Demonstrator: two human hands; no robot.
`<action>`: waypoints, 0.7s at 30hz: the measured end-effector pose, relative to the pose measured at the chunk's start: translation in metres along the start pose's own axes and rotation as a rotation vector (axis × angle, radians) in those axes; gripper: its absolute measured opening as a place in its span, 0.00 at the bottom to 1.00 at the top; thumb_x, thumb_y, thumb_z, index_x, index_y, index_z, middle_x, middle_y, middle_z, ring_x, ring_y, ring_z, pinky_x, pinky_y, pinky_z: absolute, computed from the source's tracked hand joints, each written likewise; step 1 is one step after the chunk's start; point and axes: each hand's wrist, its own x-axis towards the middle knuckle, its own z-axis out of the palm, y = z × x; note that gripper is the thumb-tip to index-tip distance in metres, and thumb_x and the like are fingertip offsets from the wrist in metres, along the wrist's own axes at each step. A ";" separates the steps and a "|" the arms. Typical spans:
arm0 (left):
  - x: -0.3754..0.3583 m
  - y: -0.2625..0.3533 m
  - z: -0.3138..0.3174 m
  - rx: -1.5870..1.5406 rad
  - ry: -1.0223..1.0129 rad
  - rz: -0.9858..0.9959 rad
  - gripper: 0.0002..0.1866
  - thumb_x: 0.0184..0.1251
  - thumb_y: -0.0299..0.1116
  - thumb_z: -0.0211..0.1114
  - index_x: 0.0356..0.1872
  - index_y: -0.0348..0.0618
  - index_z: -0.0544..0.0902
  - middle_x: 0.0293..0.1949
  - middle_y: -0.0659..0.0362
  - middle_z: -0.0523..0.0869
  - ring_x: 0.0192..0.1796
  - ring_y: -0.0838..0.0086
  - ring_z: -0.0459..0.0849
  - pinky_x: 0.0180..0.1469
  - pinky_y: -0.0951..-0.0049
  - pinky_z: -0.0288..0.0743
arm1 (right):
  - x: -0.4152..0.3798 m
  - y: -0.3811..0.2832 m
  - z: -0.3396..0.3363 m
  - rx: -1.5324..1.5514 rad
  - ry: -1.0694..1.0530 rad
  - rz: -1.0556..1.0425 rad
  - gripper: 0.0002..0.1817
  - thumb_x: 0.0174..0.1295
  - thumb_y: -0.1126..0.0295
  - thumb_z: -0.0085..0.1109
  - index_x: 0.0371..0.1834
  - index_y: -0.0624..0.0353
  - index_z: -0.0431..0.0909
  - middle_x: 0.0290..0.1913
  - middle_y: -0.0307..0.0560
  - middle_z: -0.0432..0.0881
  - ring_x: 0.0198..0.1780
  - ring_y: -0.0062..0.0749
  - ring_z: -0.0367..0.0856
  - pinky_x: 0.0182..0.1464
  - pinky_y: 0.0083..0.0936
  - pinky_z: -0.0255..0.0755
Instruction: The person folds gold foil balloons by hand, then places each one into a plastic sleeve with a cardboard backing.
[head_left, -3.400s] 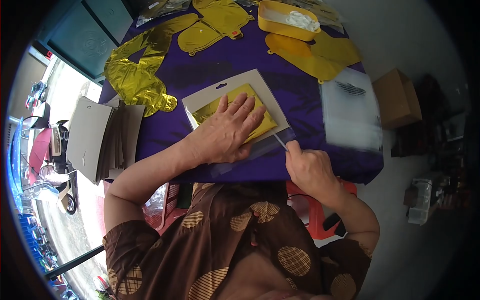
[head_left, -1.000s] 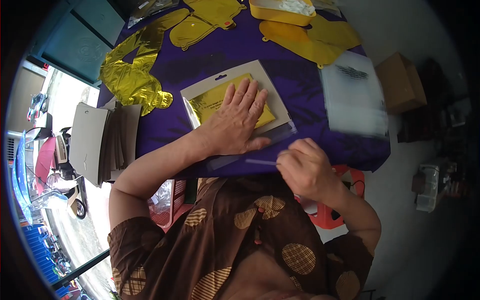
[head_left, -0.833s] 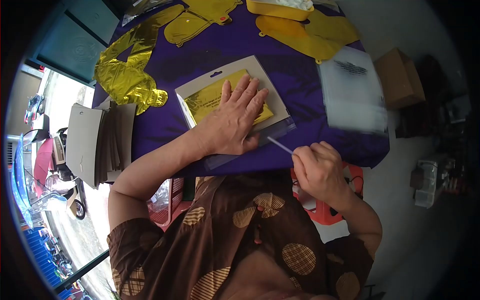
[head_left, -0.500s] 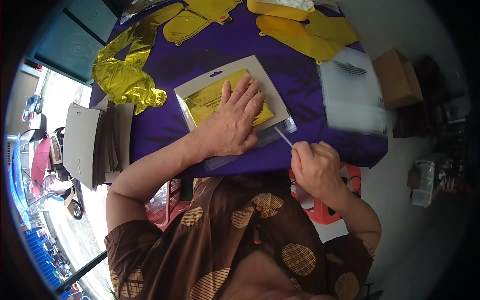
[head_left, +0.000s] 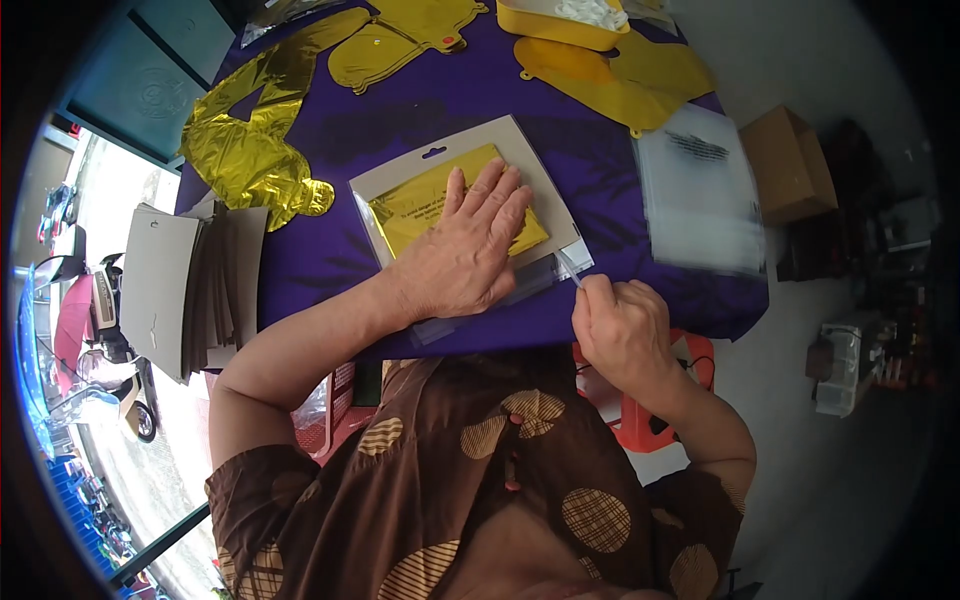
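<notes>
My left hand point(head_left: 465, 235) lies flat with its fingers extended on a folded gold foil balloon point(head_left: 400, 208) with printed text. The foil sits against a grey card point(head_left: 535, 165) with a hanger slot, inside a clear plastic bag point(head_left: 583, 250). Held in the closed fingers of my right hand point(head_left: 625, 320) is a thin white straw point(head_left: 568, 268). Its tip reaches the bag's lower right corner; whether it is inside cannot be made out.
A stack of grey cards point(head_left: 165, 290) stands at the left. Flat gold foil balloons point(head_left: 245, 150) lie beyond it. A yellow tub point(head_left: 550, 28) holds white items. Clear bags point(head_left: 700, 190) are piled at the right, near a cardboard box point(head_left: 785, 165).
My right hand has shifted slightly left, bringing the straw's tip to the bag's lower right corner. My left hand stays pressed on the foil.
</notes>
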 end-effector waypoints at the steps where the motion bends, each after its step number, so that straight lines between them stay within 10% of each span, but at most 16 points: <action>1: 0.000 0.000 0.000 -0.003 0.023 0.008 0.43 0.52 0.31 0.60 0.71 0.27 0.55 0.72 0.35 0.57 0.77 0.39 0.50 0.76 0.36 0.42 | 0.001 -0.001 0.001 -0.009 0.000 0.002 0.12 0.58 0.77 0.61 0.23 0.58 0.66 0.12 0.43 0.67 0.16 0.37 0.72 0.25 0.32 0.67; 9: 0.000 -0.002 -0.002 -0.128 0.214 0.084 0.29 0.56 0.40 0.64 0.54 0.32 0.66 0.55 0.35 0.67 0.62 0.38 0.68 0.68 0.37 0.57 | 0.020 0.003 0.016 -0.105 0.023 0.031 0.10 0.56 0.78 0.58 0.23 0.57 0.66 0.12 0.43 0.70 0.18 0.36 0.74 0.26 0.31 0.68; 21: -0.004 0.001 -0.005 0.022 0.161 0.096 0.32 0.54 0.48 0.66 0.51 0.29 0.72 0.57 0.36 0.70 0.64 0.40 0.69 0.68 0.38 0.61 | 0.027 0.012 0.022 -0.167 0.018 -0.084 0.08 0.53 0.79 0.58 0.24 0.57 0.67 0.12 0.40 0.69 0.20 0.31 0.73 0.28 0.28 0.67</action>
